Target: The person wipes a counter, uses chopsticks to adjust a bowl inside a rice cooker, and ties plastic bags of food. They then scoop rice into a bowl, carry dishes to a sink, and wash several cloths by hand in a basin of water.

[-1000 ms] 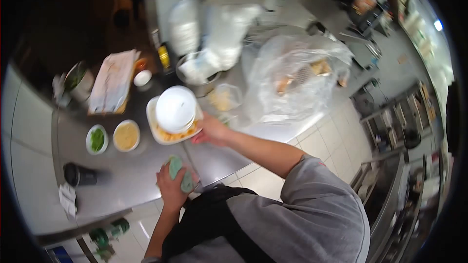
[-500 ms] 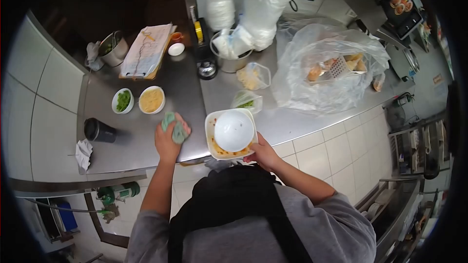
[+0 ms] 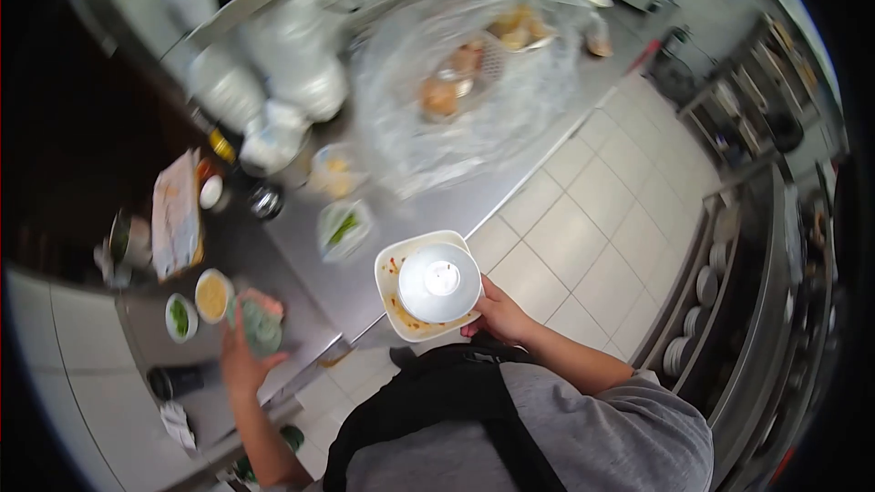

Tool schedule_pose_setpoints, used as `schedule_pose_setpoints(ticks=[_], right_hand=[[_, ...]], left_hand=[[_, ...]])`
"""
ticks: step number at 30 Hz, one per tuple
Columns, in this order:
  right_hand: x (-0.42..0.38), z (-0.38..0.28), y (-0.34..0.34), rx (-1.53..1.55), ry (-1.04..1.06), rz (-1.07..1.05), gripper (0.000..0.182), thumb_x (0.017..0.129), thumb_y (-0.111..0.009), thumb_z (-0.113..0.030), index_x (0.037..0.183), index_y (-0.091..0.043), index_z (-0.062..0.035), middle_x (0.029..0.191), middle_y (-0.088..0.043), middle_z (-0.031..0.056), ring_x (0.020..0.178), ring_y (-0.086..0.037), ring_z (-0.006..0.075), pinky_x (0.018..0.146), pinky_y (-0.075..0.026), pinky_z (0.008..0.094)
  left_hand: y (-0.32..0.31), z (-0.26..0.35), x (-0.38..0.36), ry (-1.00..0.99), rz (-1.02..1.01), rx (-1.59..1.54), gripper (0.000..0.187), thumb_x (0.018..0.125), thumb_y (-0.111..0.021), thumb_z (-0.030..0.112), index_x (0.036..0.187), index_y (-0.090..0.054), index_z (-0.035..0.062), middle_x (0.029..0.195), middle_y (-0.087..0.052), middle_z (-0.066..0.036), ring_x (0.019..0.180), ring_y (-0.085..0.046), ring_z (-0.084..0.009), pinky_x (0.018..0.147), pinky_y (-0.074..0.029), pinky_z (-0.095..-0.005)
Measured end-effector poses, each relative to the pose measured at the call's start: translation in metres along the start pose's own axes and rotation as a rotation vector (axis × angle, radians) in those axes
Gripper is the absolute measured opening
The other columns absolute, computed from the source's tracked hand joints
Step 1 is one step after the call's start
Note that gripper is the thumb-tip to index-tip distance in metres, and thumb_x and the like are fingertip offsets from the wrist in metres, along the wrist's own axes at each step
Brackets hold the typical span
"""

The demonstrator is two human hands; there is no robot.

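My right hand point(image 3: 499, 312) grips the near right side of a squarish white bowl point(image 3: 388, 255), stained inside with orange and red food bits. A round, pale bowl point(image 3: 415, 287) rests inside it. Over the steel counter's left part, my left hand point(image 3: 244, 360) has its thumb spread away and its fingers at the edge of a crumpled green-and-pink cloth point(image 3: 263, 326). The cloth lies on the counter, and the fingertips are slightly blurred. Just beyond are a bowl of grated yellowish food point(image 3: 214, 296) and a bowl of chopped greens point(image 3: 180, 317).
A big clear plastic bag point(image 3: 392, 118) with food containers covers the counter's far side. Bags of greens point(image 3: 344, 230) and pale shreds point(image 3: 335, 175) lie nearer. A dark cup point(image 3: 173, 382) stands left. Shelves with stacked dishes point(image 3: 679, 355) line the right, past the tiled floor point(image 3: 592, 210).
My view has turned to the right. My left hand has loosened from the cloth, its thumb now spread. The stacked bowls, still in my right hand, are now beyond the counter edge, over the floor.
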State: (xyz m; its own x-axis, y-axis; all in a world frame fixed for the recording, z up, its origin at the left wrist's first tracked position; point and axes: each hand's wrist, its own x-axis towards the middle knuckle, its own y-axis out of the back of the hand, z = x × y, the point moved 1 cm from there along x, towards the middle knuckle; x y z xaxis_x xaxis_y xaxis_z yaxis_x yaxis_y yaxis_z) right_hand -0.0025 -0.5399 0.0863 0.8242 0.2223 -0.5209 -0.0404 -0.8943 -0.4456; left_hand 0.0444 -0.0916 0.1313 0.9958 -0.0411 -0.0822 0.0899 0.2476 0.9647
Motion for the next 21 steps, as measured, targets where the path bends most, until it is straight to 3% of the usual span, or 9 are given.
schedule_pose_setpoints(ticks=[3, 5, 6, 8, 10, 12, 14, 18, 21], right_hand=[[-0.038, -0.018, 0.077, -0.04, 0.077, 0.1, 0.056, 0.09, -0.037, -0.003, 0.144, -0.023, -0.0103, 0.105, -0.057, 0.0147, 0.067, -0.062, 0.0185, 0.06, -0.056, 0.0295], [-0.065, -0.038, 0.128, -0.105, 0.138, 0.191, 0.056, 0.089, -0.034, -0.002, 0.144, -0.022, -0.0083, 0.104, -0.057, 0.0149, 0.066, -0.062, 0.0192, 0.059, -0.056, 0.0304], [-0.077, -0.042, 0.157, -0.098, 0.156, 0.236, 0.057, 0.089, -0.034, -0.002, 0.144, -0.022, -0.0076, 0.105, -0.058, 0.0156, 0.065, -0.063, 0.0194, 0.059, -0.056, 0.0304], [-0.103, -0.056, 0.212, -0.068, 0.172, 0.301, 0.058, 0.088, -0.033, -0.001, 0.144, -0.021, -0.0075, 0.105, -0.058, 0.0168, 0.065, -0.063, 0.0203, 0.058, -0.056, 0.0305], [-0.127, -0.067, 0.262, -0.029, 0.201, 0.371, 0.058, 0.087, -0.033, 0.0, 0.144, -0.021, -0.0074, 0.105, -0.058, 0.0173, 0.065, -0.063, 0.0208, 0.058, -0.056, 0.0306], [-0.146, -0.08, 0.303, -0.004, 0.215, 0.44, 0.058, 0.087, -0.033, 0.0, 0.143, -0.021, -0.0073, 0.105, -0.058, 0.0178, 0.064, -0.063, 0.0212, 0.058, -0.056, 0.0306], [-0.163, -0.093, 0.341, 0.086, 0.231, 0.56, 0.057, 0.086, -0.034, 0.0, 0.142, -0.022, -0.0069, 0.103, -0.058, 0.0181, 0.063, -0.063, 0.0217, 0.057, -0.056, 0.0306], [-0.167, -0.112, 0.424, 0.222, 0.295, 0.641, 0.053, 0.084, -0.037, 0.0, 0.136, -0.028, -0.0055, 0.1, -0.059, 0.0183, 0.062, -0.063, 0.0219, 0.055, -0.055, 0.0304], [-0.156, -0.137, 0.481, 0.293, 0.356, 0.717, 0.052, 0.083, -0.036, 0.0, 0.135, -0.029, -0.0056, 0.1, -0.059, 0.0188, 0.061, -0.063, 0.0226, 0.053, -0.055, 0.03]], left_hand=[[0.029, 0.058, 0.007, 0.058, 0.077, 0.166, 0.11, 0.056, -0.088, 0.025, 0.147, -0.028, 0.0146, 0.142, -0.04, -0.024, 0.131, -0.038, -0.0423, 0.103, -0.039, -0.0455], [0.033, 0.112, 0.021, 0.046, 0.299, 0.129, 0.092, 0.065, -0.082, 0.015, 0.144, -0.035, 0.0132, 0.14, -0.042, -0.023, 0.129, -0.042, -0.0403, 0.102, -0.04, -0.0434], [0.037, 0.169, 0.032, -0.034, 0.371, 0.042, 0.077, 0.07, -0.076, 0.007, 0.139, -0.043, 0.0108, 0.138, -0.045, -0.021, 0.125, -0.046, -0.0383, 0.1, -0.04, -0.0408], [0.029, 0.267, 0.057, -0.285, 0.35, -0.074, 0.07, 0.071, -0.076, 0.009, 0.134, -0.048, 0.0088, 0.133, -0.049, -0.018, 0.122, -0.048, -0.037, 0.1, -0.04, -0.0391], [0.007, 0.359, 0.074, -0.38, 0.226, -0.159, 0.061, 0.074, -0.074, 0.009, 0.131, -0.051, 0.0076, 0.126, -0.054, -0.017, 0.116, -0.052, -0.0368, 0.098, -0.041, -0.0388], [-0.025, 0.422, 0.088, -0.515, 0.252, -0.149, 0.058, 0.076, -0.075, 0.018, 0.128, -0.052, 0.0093, 0.122, -0.057, -0.015, 0.112, -0.055, -0.0361, 0.093, -0.045, -0.0386], [-0.052, 0.478, 0.093, -0.601, -0.01, -0.196, 0.057, 0.076, -0.075, 0.022, 0.127, -0.054, 0.0099, 0.121, -0.058, -0.013, 0.11, -0.056, -0.034, 0.091, -0.047, -0.0378], [-0.091, 0.552, 0.122, -0.62, -0.204, -0.172, 0.056, 0.077, -0.075, 0.026, 0.127, -0.055, 0.0101, 0.119, -0.059, -0.011, 0.104, -0.06, -0.0306, 0.089, -0.049, -0.0367], [-0.125, 0.611, 0.171, -0.539, -0.425, -0.379, 0.05, 0.082, -0.072, 0.023, 0.127, -0.056, 0.0087, 0.118, -0.061, -0.011, 0.098, -0.064, -0.0236, 0.085, -0.05, -0.0335]])
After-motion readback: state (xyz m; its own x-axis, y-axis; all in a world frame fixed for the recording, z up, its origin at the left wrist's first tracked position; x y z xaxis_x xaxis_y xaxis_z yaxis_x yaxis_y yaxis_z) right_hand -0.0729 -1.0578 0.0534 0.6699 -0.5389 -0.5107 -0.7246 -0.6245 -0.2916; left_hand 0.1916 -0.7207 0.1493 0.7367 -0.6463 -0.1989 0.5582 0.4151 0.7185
